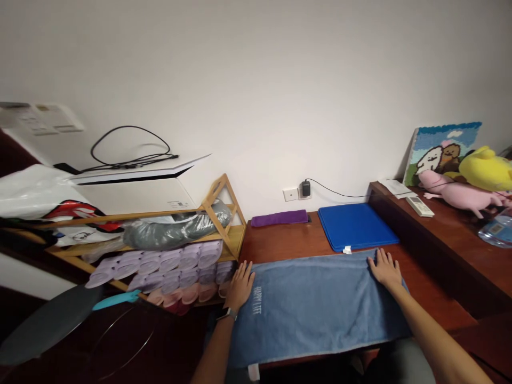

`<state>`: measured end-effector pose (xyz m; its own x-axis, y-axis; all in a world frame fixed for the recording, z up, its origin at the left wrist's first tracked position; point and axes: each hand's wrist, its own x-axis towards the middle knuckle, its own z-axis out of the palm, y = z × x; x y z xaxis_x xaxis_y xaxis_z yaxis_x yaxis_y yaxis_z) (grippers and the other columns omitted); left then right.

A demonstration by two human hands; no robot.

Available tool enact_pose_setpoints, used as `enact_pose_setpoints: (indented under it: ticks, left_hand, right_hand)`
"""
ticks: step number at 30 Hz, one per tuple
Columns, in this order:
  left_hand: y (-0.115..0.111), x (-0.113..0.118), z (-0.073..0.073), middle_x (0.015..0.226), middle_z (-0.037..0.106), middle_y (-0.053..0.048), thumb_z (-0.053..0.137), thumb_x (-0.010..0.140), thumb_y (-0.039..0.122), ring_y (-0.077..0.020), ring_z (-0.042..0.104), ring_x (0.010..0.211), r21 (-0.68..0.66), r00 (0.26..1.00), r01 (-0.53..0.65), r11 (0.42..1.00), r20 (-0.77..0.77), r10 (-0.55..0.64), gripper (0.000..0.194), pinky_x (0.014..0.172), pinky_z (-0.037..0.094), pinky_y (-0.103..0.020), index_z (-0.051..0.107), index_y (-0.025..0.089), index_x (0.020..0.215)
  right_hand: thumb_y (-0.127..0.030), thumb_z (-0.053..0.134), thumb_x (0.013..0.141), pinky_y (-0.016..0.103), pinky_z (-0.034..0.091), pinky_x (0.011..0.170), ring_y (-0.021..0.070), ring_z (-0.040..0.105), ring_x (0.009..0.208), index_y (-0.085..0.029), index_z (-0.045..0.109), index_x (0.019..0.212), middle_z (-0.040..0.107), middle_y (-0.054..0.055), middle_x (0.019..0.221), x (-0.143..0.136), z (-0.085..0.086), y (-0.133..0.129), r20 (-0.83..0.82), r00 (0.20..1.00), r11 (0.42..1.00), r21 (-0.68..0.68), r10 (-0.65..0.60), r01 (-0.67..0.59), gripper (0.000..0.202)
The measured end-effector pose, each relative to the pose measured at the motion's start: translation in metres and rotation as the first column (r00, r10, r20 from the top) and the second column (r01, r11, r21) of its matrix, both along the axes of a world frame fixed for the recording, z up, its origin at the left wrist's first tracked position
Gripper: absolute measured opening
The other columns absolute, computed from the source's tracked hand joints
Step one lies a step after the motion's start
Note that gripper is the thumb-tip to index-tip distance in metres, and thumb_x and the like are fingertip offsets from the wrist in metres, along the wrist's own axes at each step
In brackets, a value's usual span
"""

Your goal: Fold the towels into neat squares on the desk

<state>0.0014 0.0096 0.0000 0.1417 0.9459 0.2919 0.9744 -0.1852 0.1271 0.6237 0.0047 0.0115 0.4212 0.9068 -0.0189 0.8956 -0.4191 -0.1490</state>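
Both hands are lying open and palm down, gripping nothing, on a blue-grey towel that is stretching across the wooden table in front of the person. The left hand is resting by the towel's far left corner, its fingers pointing away from the body and held fairly close together; its forearm is rising from the bottom edge and leaning to the right, with a watch circling the wrist. The right hand is resting near the far right corner, its fingers fanning apart, while its forearm is slanting in from the lower right. The two arms are reaching forward well apart, with the towel's white lettering showing just beside the left hand. Beyond the towel, a bright blue folded item is lying near the right fingertips.
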Motion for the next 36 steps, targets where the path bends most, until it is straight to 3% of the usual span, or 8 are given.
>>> enact_pose_setpoints:
  ticks: [3,6,9,13,16,25,32,36]
  left_hand:
    - [0.000,0.010,0.010,0.165,0.044,-0.016,0.030,0.108,0.046,-0.0286,0.039,0.153,0.026,1.000,0.024,0.999,0.007,-0.024,0.059,0.124,0.035,-0.048,0.048,0.015,0.156]
    - [-0.001,0.019,0.012,0.165,0.044,-0.012,0.033,0.108,0.049,-0.0272,0.040,0.153,0.017,0.999,0.049,0.999,0.012,-0.049,0.058,0.125,0.034,-0.048,0.048,0.021,0.157]
    - [-0.003,0.019,0.005,0.164,0.046,-0.010,0.036,0.106,0.051,-0.0272,0.041,0.152,-0.005,0.999,0.053,0.999,0.010,-0.053,0.058,0.124,0.035,-0.049,0.048,0.024,0.157]
    - [0.000,0.010,-0.004,0.164,0.046,-0.013,0.036,0.106,0.050,-0.0285,0.042,0.152,-0.024,0.998,0.060,0.998,-0.007,-0.060,0.059,0.124,0.035,-0.052,0.049,0.021,0.156]
    - [0.003,0.005,-0.007,0.162,0.049,-0.012,0.038,0.105,0.048,-0.0276,0.045,0.150,0.002,0.998,0.064,0.998,0.001,-0.064,0.057,0.123,0.037,-0.052,0.051,0.022,0.154]
    - [0.007,0.007,-0.004,0.156,0.057,-0.013,0.036,0.103,0.043,-0.0293,0.053,0.144,0.043,0.999,0.039,0.998,0.034,-0.040,0.055,0.121,0.041,-0.051,0.060,0.019,0.147]
    - [0.010,0.004,-0.003,0.153,0.058,-0.015,0.035,0.101,0.044,-0.0308,0.053,0.143,0.063,0.999,0.040,0.997,0.025,-0.042,0.058,0.120,0.042,-0.049,0.062,0.015,0.143]
    - [0.006,0.005,0.001,0.154,0.058,-0.013,0.036,0.101,0.043,-0.0303,0.053,0.144,0.064,0.999,0.038,0.997,0.026,-0.039,0.056,0.120,0.043,-0.049,0.062,0.017,0.143]
  right_hand:
    - [-0.046,0.027,0.101,0.056,0.024,0.126,0.0358,0.035,0.153,-0.007,0.047,0.155,0.045,0.018,0.163,-0.026,0.013,-0.006,0.060,0.992,0.970,0.209,0.111,-0.122,0.070]
    - [-0.036,0.032,0.102,0.052,0.033,0.122,0.0334,0.049,0.142,-0.015,0.056,0.149,0.059,0.017,0.151,-0.081,0.027,-0.007,0.067,0.921,0.858,0.341,0.385,-0.383,0.057]
    - [-0.037,0.033,0.103,0.052,0.032,0.123,0.0306,0.046,0.146,-0.020,0.048,0.156,0.054,0.012,0.157,-0.150,0.034,0.002,0.007,0.767,0.719,0.343,0.642,-0.605,0.058]
    - [-0.043,0.032,0.106,0.052,0.026,0.127,0.0280,0.034,0.155,-0.020,0.038,0.162,0.042,0.010,0.166,-0.193,0.024,0.016,-0.082,0.708,0.707,0.210,0.701,-0.675,0.062]
    - [-0.046,0.031,0.107,0.051,0.026,0.127,0.0265,0.033,0.156,-0.021,0.038,0.162,0.042,0.009,0.166,-0.163,0.008,0.014,-0.067,0.741,0.739,0.182,0.668,-0.649,0.061]
    - [-0.046,0.023,0.105,0.053,0.025,0.127,0.0253,0.032,0.156,-0.024,0.039,0.162,0.040,0.006,0.167,0.027,-0.008,-0.010,0.014,0.941,0.940,0.050,0.338,-0.338,0.063]
    - [-0.049,0.028,0.105,0.047,0.039,0.116,0.0299,0.055,0.136,-0.020,0.057,0.149,0.059,0.015,0.150,0.019,0.011,-0.005,0.073,0.950,0.934,0.173,0.304,-0.312,0.060]
    - [-0.047,0.030,0.104,0.046,0.033,0.122,0.0290,0.047,0.145,-0.017,0.054,0.151,0.054,0.014,0.156,0.012,0.008,0.005,0.041,0.916,0.895,0.199,0.400,-0.400,0.061]
